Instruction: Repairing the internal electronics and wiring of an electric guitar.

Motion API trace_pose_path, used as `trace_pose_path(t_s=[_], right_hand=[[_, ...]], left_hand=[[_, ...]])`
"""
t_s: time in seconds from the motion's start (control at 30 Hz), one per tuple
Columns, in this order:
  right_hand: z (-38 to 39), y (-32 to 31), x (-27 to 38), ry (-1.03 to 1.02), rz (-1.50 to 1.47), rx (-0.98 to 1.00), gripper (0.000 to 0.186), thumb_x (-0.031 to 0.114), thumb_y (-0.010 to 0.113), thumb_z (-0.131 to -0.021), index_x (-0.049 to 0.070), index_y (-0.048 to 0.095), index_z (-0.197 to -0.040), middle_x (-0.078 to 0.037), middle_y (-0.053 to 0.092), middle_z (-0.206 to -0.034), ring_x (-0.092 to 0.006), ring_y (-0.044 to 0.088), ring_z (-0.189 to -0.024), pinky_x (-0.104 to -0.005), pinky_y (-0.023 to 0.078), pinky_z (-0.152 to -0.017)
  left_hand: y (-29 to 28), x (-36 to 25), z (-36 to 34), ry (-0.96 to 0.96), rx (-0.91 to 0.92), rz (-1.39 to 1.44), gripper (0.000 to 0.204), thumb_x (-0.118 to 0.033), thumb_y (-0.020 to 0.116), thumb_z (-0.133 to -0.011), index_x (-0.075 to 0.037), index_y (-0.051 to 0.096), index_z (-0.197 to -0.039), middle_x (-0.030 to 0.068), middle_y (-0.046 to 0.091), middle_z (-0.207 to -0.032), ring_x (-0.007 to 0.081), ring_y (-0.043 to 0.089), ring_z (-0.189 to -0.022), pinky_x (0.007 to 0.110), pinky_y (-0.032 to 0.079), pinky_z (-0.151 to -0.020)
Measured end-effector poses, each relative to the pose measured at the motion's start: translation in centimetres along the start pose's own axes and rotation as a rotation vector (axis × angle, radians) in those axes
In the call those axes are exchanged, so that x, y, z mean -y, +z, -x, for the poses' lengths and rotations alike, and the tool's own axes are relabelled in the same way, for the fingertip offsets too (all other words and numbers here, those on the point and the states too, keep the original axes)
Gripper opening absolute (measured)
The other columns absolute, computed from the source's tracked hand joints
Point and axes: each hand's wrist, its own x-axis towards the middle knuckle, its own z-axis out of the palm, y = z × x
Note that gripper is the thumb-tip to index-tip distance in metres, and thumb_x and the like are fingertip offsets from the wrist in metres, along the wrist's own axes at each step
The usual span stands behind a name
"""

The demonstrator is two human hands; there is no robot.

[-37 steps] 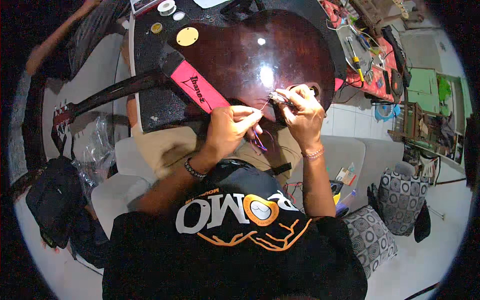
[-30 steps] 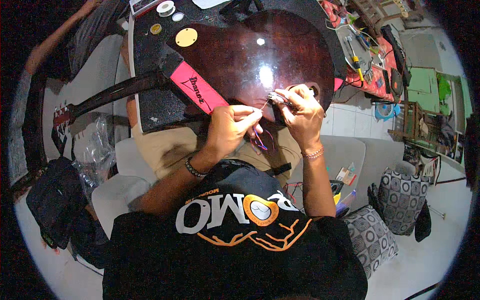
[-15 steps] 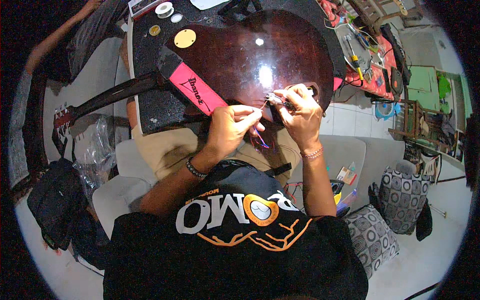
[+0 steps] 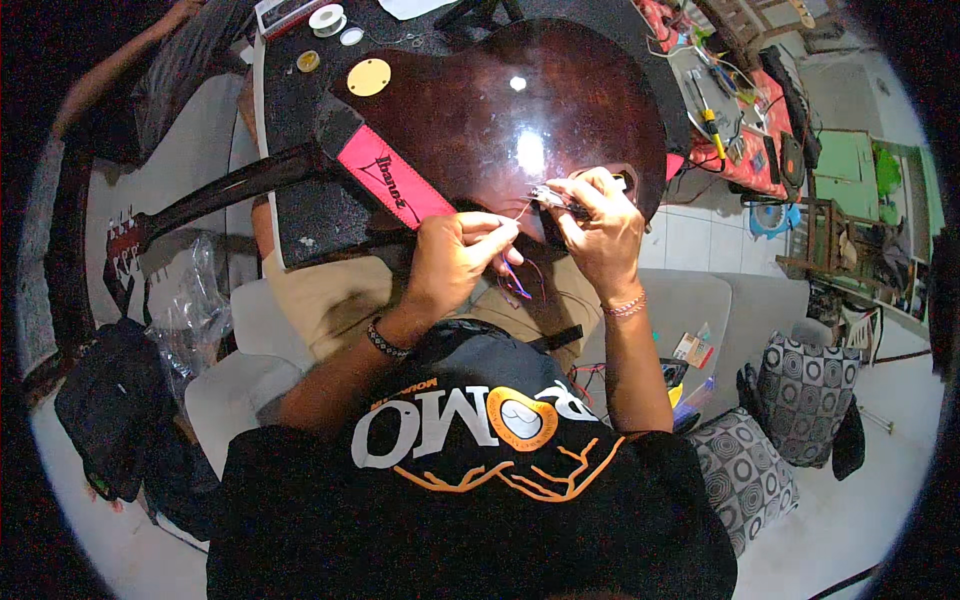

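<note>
A dark brown, glossy electric guitar point(image 4: 450, 105) lies with its back up, its neck stretching to the left. Thin coloured wires point(image 4: 517, 284) are pinched in my left hand point(image 4: 450, 258) at the body's near edge, their blue and purple ends hanging below the fingers. My right hand point(image 4: 606, 228) is closed on a small metal piece point(image 4: 543, 194), whose exact kind is partly hidden by the fingers. One thin reddish wire runs between the two hands. Beside my right hand, an opening in the guitar's back is partly covered. A pink strap point(image 4: 392, 178) lies by my left hand.
A round cream cover plate point(image 4: 368, 77) rests on the guitar. Behind it are a wire spool point(image 4: 327, 20) and a small tin point(image 4: 307, 62). A yellow-handled soldering iron point(image 4: 711, 126) lies on the right-hand table. Another person's arm point(image 4: 110, 70) shows at far left.
My left hand has shifted slightly left, and the dangling wire ends have swung left with it. The right hand keeps its hold almost in place.
</note>
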Motion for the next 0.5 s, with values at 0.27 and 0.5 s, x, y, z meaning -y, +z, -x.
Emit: trace_pose_path(t_s=[0.27, 0.5], right_hand=[[-0.11, -0.02, 0.04, 0.005, -0.011, 0.008, 0.022, 0.009, 0.082, -0.082, 0.009, 0.079, -0.103, -0.008, 0.069, -0.092, -0.0231, 0.069, -0.081, -0.0341, 0.055, -0.072], [-0.18, -0.03, -0.26, -0.013, -0.001, 0.007, 0.023, 0.006, 0.079, -0.081, 0.009, 0.078, -0.104, -0.009, 0.069, -0.094, -0.0247, 0.07, -0.083, -0.0345, 0.056, -0.073]], left_hand=[[-0.07, 0.01, -0.14, -0.021, 0.004, 0.022, 0.02, -0.013, 0.07, -0.101, 0.006, 0.075, -0.106, 0.0107, 0.077, -0.084, 0.0136, 0.072, -0.071, 0.027, 0.058, -0.066], [-0.03, 0.35, -0.24, 0.002, 0.003, 0.031, 0.022, -0.015, 0.069, -0.102, 0.005, 0.075, -0.11, 0.0118, 0.077, -0.085, 0.0146, 0.071, -0.07, 0.028, 0.058, -0.064]])
